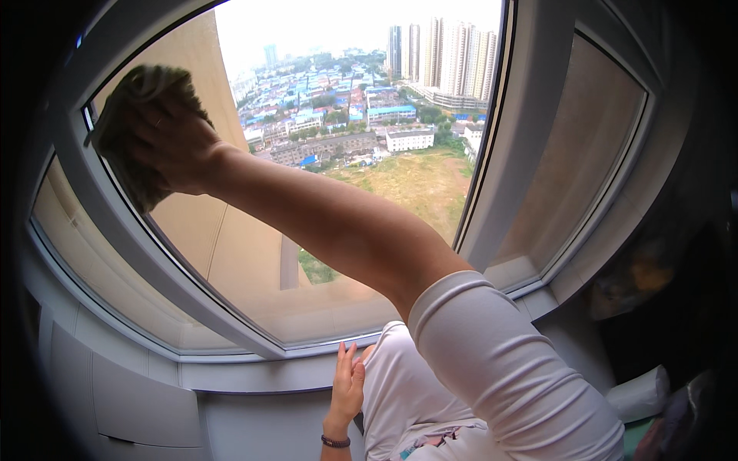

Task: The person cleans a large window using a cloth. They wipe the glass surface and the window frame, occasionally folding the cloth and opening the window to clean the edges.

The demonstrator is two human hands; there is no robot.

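My right hand (176, 144), with a ring on one finger, presses a dark, fluffy cleaning cloth (144, 83) against the upper left part of a large window pane (346, 230). The bare arm reaches from a rolled white sleeve across the glass. Below the window, at the bottom middle, my left hand (347, 386) is raised beside my white-clad leg. Its fingers point up and it holds nothing that I can see. A dark braided bracelet (335, 441) is on that wrist.
Grey window frames (507, 173) divide the panes. Beneath them runs a narrow sill (253, 373), with pale cabinet panels (144, 403) at lower left. A white roll or bag (640, 395) lies at lower right. Outside are buildings and a grassy lot, far below.
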